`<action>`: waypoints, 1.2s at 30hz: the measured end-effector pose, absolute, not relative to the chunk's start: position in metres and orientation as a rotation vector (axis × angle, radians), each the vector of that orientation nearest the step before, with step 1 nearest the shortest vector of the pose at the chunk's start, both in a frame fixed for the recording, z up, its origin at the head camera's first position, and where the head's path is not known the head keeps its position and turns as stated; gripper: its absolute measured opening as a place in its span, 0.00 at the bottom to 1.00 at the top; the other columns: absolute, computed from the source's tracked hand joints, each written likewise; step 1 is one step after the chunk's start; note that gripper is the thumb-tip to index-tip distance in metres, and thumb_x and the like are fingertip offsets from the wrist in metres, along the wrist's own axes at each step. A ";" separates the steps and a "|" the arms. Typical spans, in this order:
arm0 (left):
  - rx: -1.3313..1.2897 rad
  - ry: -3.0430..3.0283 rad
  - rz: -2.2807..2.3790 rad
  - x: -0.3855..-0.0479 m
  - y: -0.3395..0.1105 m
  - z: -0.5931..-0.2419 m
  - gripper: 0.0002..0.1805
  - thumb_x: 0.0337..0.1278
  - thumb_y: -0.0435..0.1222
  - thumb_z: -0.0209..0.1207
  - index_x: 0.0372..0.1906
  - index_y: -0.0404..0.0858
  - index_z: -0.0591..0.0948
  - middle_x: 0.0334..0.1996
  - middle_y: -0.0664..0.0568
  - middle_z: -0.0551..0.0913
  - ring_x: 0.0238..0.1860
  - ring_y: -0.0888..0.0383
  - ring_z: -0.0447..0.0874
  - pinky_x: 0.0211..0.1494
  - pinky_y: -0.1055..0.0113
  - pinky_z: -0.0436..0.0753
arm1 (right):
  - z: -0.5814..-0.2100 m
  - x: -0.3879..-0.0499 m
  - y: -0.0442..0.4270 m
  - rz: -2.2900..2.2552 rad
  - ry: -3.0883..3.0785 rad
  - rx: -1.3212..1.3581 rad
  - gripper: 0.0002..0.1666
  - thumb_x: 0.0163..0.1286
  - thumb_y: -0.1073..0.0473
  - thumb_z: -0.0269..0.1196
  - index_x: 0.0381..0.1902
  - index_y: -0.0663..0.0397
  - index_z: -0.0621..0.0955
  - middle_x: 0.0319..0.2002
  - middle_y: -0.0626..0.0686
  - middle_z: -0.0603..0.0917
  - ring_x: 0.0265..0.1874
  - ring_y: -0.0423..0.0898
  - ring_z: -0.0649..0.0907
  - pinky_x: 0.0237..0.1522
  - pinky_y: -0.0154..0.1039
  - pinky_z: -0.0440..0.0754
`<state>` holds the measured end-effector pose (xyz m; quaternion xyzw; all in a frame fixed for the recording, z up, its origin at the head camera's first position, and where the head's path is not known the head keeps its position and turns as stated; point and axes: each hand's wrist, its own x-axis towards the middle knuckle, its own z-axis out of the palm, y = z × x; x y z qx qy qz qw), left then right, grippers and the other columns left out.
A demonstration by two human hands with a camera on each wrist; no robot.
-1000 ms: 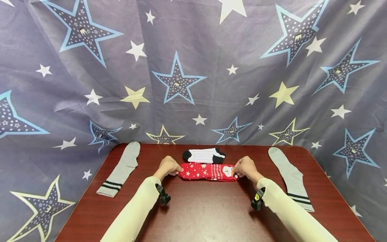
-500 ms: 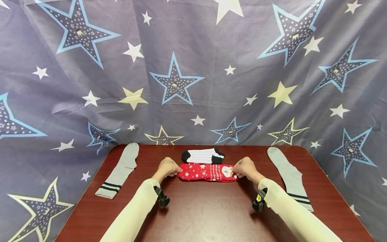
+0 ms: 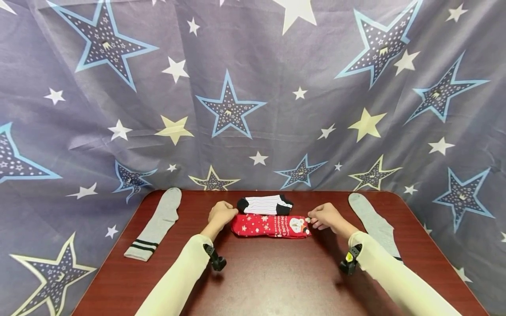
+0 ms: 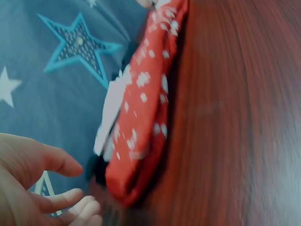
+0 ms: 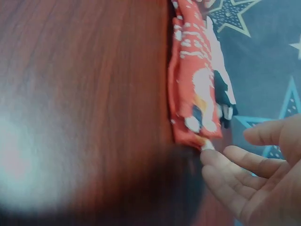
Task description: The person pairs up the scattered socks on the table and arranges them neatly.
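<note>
A red sock [image 3: 261, 226] with white snowflakes and a snowman-like figure lies flat across the table, in two layers in the wrist views. My left hand [image 3: 222, 215] is beside its left end; in the left wrist view the left hand [image 4: 42, 183] has thumb and fingers apart and holds nothing. At the figured end, my right hand [image 3: 326, 217] has its fingertips close to the edge. The right wrist view shows the right hand [image 5: 254, 169] with loosened fingers, one tip at or touching the sock's corner. Behind lies a white striped ankle sock [image 3: 262, 205] with black toe and heel.
One grey sock [image 3: 158, 219] with black stripes lies at the left of the brown table [image 3: 257, 276]. Another grey sock [image 3: 371, 219] lies at the right, partly covered by my right sleeve. A star-patterned curtain [image 3: 253, 87] hangs behind the table's far edge.
Both hands have let go of the red sock's ends. The right hand has shifted slightly to the right and the left hand has lifted a little; the sock stays in place.
</note>
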<state>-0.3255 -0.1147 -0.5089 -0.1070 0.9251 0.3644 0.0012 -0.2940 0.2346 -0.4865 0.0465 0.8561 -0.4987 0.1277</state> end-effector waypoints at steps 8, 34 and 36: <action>-0.257 2.866 1.486 -0.324 -0.071 -0.491 0.18 0.51 0.37 0.64 0.48 0.36 0.86 0.43 0.42 0.90 0.47 0.44 0.86 0.50 0.55 0.82 | -0.467 -0.292 0.273 -1.516 2.441 0.064 0.24 0.76 0.61 0.56 0.59 0.80 0.75 0.29 0.51 0.88 0.27 0.40 0.88 0.34 0.39 0.89; 0.147 1.793 2.087 -0.281 0.122 -0.490 0.24 0.61 0.29 0.56 0.63 0.25 0.74 0.53 0.32 0.85 0.55 0.38 0.86 0.63 0.48 0.84 | -0.450 -0.255 0.406 -1.783 2.312 0.165 0.35 0.83 0.54 0.49 0.73 0.78 0.58 0.38 0.34 0.86 0.38 0.29 0.86 0.44 0.30 0.86; 0.142 1.709 2.068 -0.279 0.132 -0.494 0.25 0.64 0.31 0.55 0.65 0.25 0.72 0.58 0.29 0.81 0.61 0.34 0.81 0.66 0.46 0.80 | -0.452 -0.252 0.411 -1.772 2.323 0.210 0.37 0.83 0.53 0.48 0.75 0.77 0.55 0.38 0.33 0.84 0.37 0.27 0.84 0.43 0.30 0.86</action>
